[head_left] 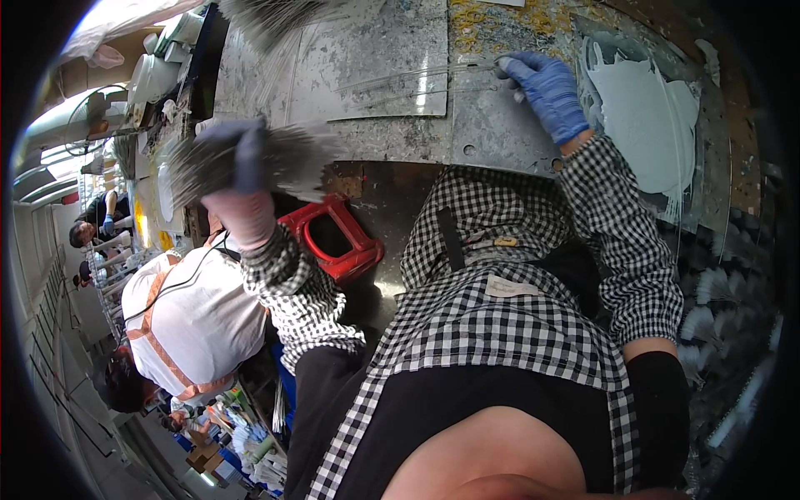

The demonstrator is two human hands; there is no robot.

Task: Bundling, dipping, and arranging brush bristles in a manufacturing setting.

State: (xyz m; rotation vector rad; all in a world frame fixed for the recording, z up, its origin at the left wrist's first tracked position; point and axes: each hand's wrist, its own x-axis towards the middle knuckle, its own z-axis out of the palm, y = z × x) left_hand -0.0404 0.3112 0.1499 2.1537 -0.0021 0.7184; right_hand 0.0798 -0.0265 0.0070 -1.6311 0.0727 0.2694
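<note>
Left hand gripping a bundle of grey bristles, right hand pinching thin strands on the desk near white paste

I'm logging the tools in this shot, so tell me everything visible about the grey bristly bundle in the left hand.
The grey bundle is a fan of thin, stiff-looking grey strands, blurred in the picture, spreading sideways in front of the metal worktable. The left hand, in a dark blue glove, grips it around the middle, fingers wrapped over the front. It is held up off the table, above a red plastic container. Finer detail cannot be made out.
</note>
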